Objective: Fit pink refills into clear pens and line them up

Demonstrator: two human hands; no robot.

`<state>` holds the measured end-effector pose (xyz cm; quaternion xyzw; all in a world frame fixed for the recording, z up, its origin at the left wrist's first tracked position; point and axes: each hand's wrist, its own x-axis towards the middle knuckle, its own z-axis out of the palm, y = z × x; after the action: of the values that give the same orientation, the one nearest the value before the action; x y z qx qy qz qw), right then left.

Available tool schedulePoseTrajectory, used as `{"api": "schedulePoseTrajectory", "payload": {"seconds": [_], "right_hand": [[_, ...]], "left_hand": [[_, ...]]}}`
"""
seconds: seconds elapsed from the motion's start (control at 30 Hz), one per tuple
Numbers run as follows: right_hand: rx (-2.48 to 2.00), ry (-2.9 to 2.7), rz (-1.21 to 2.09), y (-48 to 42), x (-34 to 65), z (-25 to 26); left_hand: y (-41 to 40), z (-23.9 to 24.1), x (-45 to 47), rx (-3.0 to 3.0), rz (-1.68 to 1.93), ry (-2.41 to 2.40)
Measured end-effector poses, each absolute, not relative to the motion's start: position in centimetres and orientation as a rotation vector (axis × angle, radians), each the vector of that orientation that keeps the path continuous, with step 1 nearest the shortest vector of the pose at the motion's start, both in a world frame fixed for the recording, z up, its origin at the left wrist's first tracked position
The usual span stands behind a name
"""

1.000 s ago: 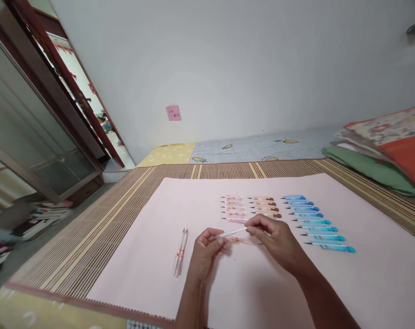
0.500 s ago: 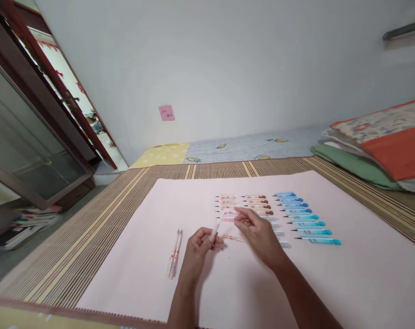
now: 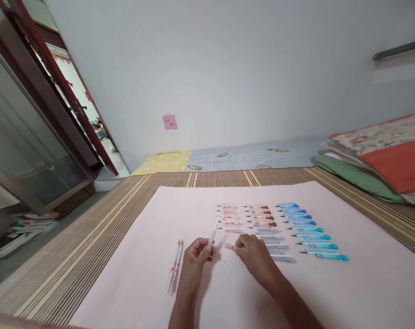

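In my left hand [image 3: 196, 256], a slim white pen refill [image 3: 213, 230] points up and away, pinched between thumb and fingers. My right hand [image 3: 253, 251] is closed on a clear pen barrel with a reddish pattern [image 3: 229, 247], low over the pink sheet [image 3: 139, 283]; its near part is hidden by the fingers. Beyond my hands lie rows of parts: pink-patterned pen barrels [image 3: 232, 212], brown-ended ones [image 3: 262, 212], greyish clear ones [image 3: 279, 247] and blue ones [image 3: 317, 237], with white dark-tipped refills beside many of them.
Two pens with red patterns [image 3: 175, 267] lie together left of my left hand. Under the sheet is a striped mat [image 3: 101, 242]. Folded bedding [image 3: 392, 160] is piled at the right. A wall with a pink note [image 3: 169, 122] stands behind.
My right hand has come down from near the refill's tip and closed on the patterned barrel lying on the sheet. My left hand still holds the refill, now more upright.
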<state>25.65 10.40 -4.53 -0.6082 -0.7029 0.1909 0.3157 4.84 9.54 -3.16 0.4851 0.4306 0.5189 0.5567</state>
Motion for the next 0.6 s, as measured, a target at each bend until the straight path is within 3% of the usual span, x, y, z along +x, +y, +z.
{"api": "schedulePoseTrajectory", "payload": {"seconds": [0.13, 0.23, 0.6], "right_hand": [[-1.191, -1.323, 1.131, 10.5, 26.1, -3.8], [-0.954, -0.923, 1.414, 10.5, 26.5, -3.0], [-0.705, -0.647, 1.367, 10.5, 27.7, -1.7]], "left_hand": [[9.6, -3.2, 4.9, 1.104, 1.227, 1.007], [9.5, -3.1, 5.1, 1.116, 1.206, 0.988], [9.1, -2.7, 5.8, 1.144, 1.160, 0.936]]}}
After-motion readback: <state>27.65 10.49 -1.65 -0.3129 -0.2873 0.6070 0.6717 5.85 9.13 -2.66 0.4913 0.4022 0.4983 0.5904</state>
